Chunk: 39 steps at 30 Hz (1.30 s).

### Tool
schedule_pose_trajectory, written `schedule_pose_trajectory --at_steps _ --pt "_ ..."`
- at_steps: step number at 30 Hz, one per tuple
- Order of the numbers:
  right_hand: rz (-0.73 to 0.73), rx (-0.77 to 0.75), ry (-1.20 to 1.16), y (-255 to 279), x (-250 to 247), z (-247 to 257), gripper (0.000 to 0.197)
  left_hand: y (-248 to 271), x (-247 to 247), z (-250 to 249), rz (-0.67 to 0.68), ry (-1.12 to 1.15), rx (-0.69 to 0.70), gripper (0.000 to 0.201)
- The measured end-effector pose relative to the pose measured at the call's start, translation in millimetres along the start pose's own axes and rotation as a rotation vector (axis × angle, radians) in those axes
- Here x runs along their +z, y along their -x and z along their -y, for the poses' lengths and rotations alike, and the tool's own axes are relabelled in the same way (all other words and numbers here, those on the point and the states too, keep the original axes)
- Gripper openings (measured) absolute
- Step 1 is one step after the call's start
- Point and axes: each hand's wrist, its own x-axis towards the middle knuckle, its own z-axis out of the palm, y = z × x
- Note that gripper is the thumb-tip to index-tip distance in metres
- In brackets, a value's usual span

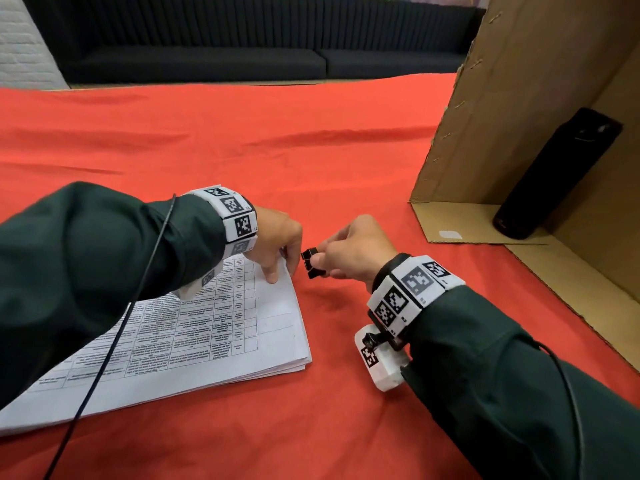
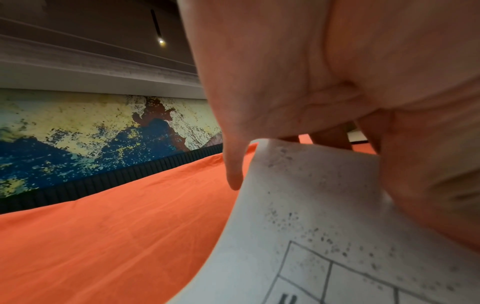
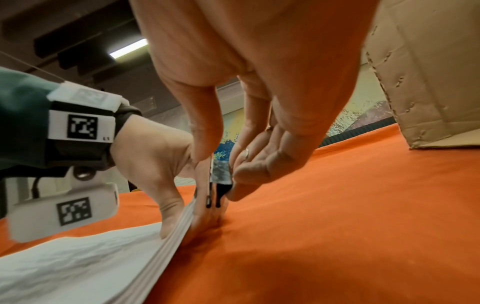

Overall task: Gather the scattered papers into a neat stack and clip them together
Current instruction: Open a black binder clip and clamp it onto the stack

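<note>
A stack of printed papers (image 1: 214, 337) lies on the red cloth at the near left, its sheets roughly squared. My left hand (image 1: 277, 244) pinches the stack's far right corner (image 3: 182, 224), thumb on top and fingers beneath, lifting it a little off the cloth. My right hand (image 1: 346, 251) holds a black binder clip (image 1: 311, 263) just right of that corner, thumb and fingers squeezing its levers. In the right wrist view the clip (image 3: 219, 185) hangs a short way from the paper edge. The left wrist view shows the paper (image 2: 311, 205) under my palm.
A large open cardboard box (image 1: 519, 133) stands on its side at the right, with a tall black bottle (image 1: 554, 174) inside. The red cloth (image 1: 242, 140) covers the table. A dark bench runs along the far edge.
</note>
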Motion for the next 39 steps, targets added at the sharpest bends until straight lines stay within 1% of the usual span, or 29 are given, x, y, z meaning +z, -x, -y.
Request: schedule_pose_trajectory --at_steps 2,4,6,7,9,12,13,17,19,21,24,26,27,30,32,35,37,39 --pt "-0.011 0.007 -0.015 -5.9 -0.7 1.7 0.017 -1.3 0.7 3.8 -0.006 0.024 0.006 0.031" --pt "0.005 0.018 -0.021 -9.6 0.1 1.7 0.014 -4.2 1.5 7.8 -0.016 0.056 0.007 0.031" --pt "0.025 0.031 -0.004 -9.2 5.9 -1.1 0.015 -7.7 3.0 11.1 -0.033 0.083 0.008 0.023" --pt "0.022 0.035 0.008 -7.7 10.5 -2.5 0.016 -9.0 3.9 12.6 -0.041 0.086 0.01 0.022" --pt "-0.005 0.031 0.033 -4.6 20.3 -3.9 0.019 -9.5 5.7 13.3 -0.058 0.094 0.005 0.024" --pt "-0.046 0.026 0.082 -0.8 26.2 -2.8 0.02 -9.7 8.1 12.9 -0.08 0.09 -0.023 0.041" --pt "-0.05 0.03 0.089 0.0 26.4 -2.0 0.02 -10.2 8.6 13.3 -0.086 0.094 -0.027 0.043" --pt "-0.101 0.025 0.096 0.1 26.1 -0.8 0.017 -10.6 9.6 16.8 -0.107 0.12 -0.023 0.04" --pt "-0.111 0.036 0.092 -2.0 27.1 -2.3 0.016 -9.2 8.3 19.1 -0.11 0.144 -0.007 0.034" --pt "-0.067 0.057 0.052 -2.2 28.4 -3.9 0.015 -7.7 7.1 21.7 -0.11 0.19 0.023 0.029" --pt "0.051 0.102 -0.066 -5.3 27.9 -7.6 0.019 -6.7 6.4 25.8 -0.096 0.274 0.065 0.028" --pt "0.118 0.127 -0.179 -5.6 25.5 -10.3 0.011 -6.5 6.5 28.9 -0.078 0.337 0.092 0.03" --pt "0.156 0.136 -0.235 -5.4 23.7 -11.7 0.009 -6.6 6.6 30.7 -0.068 0.374 0.11 0.031" --pt "0.257 0.143 -0.355 -5.3 20.0 -16.7 0.015 -6.2 6.9 32.8 -0.068 0.451 0.149 0.041" --pt "0.328 0.165 -0.391 -7.2 19.1 -19.1 0.012 -6.7 9.1 32.6 -0.061 0.503 0.159 0.048" --pt "0.387 0.2 -0.407 -10.6 17.2 -19.4 0.022 -7.7 9.9 32.2 -0.067 0.527 0.169 0.056" --pt "0.42 0.202 -0.373 -11.7 15.7 -18.2 0.016 -6.5 7.6 36.3 -0.115 0.449 0.168 0.071" --pt "0.433 0.212 -0.339 -11.5 14.4 -16.5 0.009 -2.8 7.6 48.8 -0.168 0.459 0.079 0.098"
